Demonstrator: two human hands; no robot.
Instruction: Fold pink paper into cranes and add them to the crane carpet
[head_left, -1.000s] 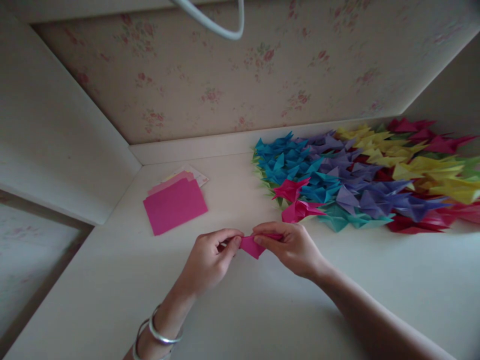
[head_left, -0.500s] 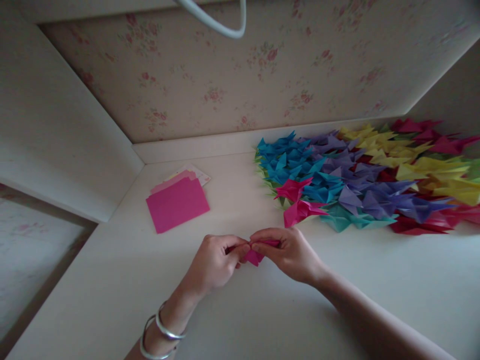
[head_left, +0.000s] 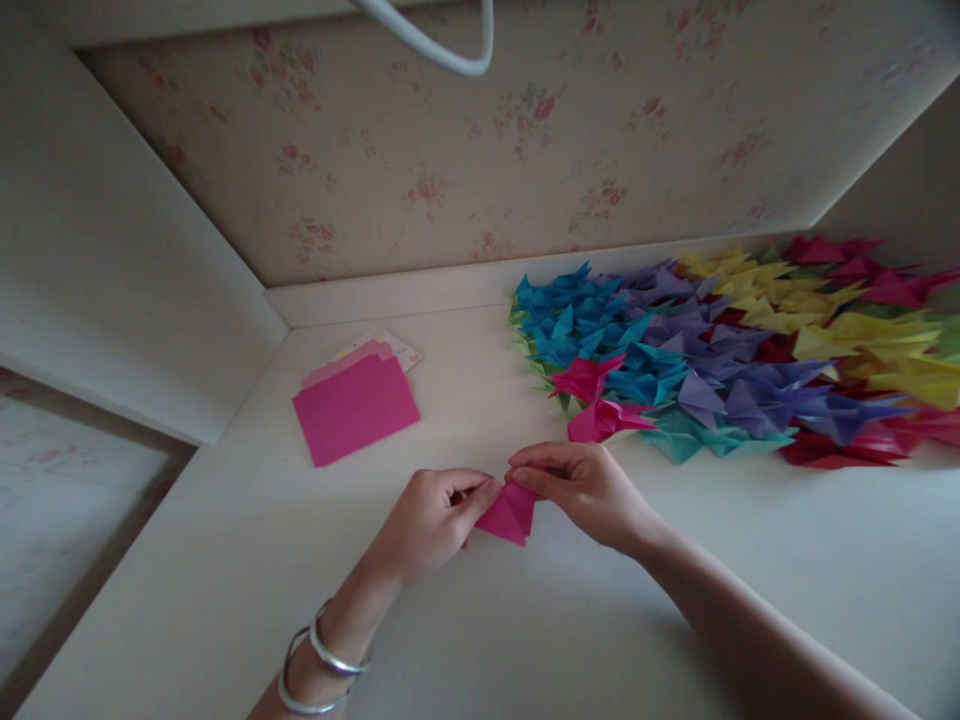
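A small folded piece of pink origami paper (head_left: pixel 511 515) is held between my two hands just above the white table. My left hand (head_left: pixel 442 515) pinches its left side between thumb and fingers. On its upper right corner, the thumb and forefinger of my right hand (head_left: pixel 577 485) are closed. The lower part of the paper hangs out below the fingertips and shows creases. Two finished-looking pink paper cranes (head_left: pixel 600 418) lie a little beyond my right hand, at the near left end of a heap of folded paper cranes (head_left: pixel 720 350).
A stack of pink paper sheets (head_left: pixel 356 410) lies to the left on the white table (head_left: pixel 225 560). The heap in blue, purple, yellow, red and teal fills the back right. Behind stands a floral wall panel (head_left: pixel 450 170), with a white cable (head_left: pixel 450 55) hanging above.
My right hand has shifted slightly up and away, and the pink paper has turned so that more of its folded face shows below the fingers. My left hand stays nearly in place.
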